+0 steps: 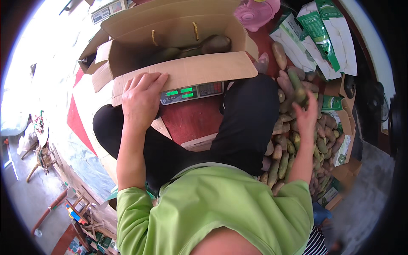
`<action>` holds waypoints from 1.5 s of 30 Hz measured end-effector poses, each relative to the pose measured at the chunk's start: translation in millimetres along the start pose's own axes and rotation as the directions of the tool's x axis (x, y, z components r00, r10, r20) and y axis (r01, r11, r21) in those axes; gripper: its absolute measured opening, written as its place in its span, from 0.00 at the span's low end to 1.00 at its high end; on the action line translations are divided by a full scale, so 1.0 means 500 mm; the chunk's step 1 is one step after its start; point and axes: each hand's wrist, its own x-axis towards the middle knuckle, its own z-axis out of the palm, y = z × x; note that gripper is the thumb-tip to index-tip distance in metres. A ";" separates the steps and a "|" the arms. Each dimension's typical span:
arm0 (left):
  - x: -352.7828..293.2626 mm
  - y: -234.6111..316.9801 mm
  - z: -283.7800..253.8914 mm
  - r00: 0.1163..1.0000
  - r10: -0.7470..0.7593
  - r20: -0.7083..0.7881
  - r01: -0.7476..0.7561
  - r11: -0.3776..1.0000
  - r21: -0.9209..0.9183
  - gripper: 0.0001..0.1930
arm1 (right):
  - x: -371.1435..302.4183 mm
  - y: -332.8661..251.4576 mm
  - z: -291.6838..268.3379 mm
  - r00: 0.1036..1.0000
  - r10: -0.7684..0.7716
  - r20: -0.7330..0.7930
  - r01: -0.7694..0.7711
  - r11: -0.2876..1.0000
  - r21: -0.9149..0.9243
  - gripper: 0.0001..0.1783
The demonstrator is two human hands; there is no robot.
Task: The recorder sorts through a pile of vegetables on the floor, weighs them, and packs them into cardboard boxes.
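With the left hand (142, 97) on the near flap (204, 70) of the carton (174, 36) and the right hand (307, 115) at a green tuber (295, 78) on the right, both grips I cannot tell, picking seems in hand, which calls for a secure hold.

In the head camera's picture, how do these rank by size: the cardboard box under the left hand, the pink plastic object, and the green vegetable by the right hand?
1. Cardboard box
2. Pink plastic object, partly out of frame
3. Green vegetable
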 end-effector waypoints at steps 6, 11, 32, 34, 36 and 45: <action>-0.005 -0.010 0.001 1.000 -0.010 0.026 0.012 0.998 -0.062 0.19 | 0.196 -0.305 -0.089 0.903 -0.364 -0.230 0.413 0.883 0.224 0.30; -0.002 -0.010 0.004 1.000 -0.001 -0.016 0.000 0.999 -0.040 0.14 | 0.273 -0.487 -0.006 0.691 -0.675 -0.260 0.714 0.580 0.391 0.29; -0.005 -0.008 -0.002 0.998 0.005 0.061 0.000 0.997 -0.078 0.16 | 0.295 -0.396 0.062 0.838 -0.538 0.091 0.459 0.786 0.414 0.21; -0.007 -0.006 -0.001 0.998 0.008 0.065 -0.006 0.999 -0.045 0.15 | 0.258 -0.305 0.026 0.936 -0.337 0.102 0.267 0.868 0.419 0.19; -0.006 -0.007 0.003 0.998 0.003 0.061 0.001 0.998 -0.065 0.15 | 0.215 -0.203 0.010 0.980 -0.147 0.134 0.075 0.899 0.432 0.19; -0.010 -0.010 0.018 0.998 -0.049 0.035 0.053 0.993 -0.109 0.19 | -0.160 0.265 0.099 0.906 0.349 0.241 -0.327 0.936 -0.126 0.22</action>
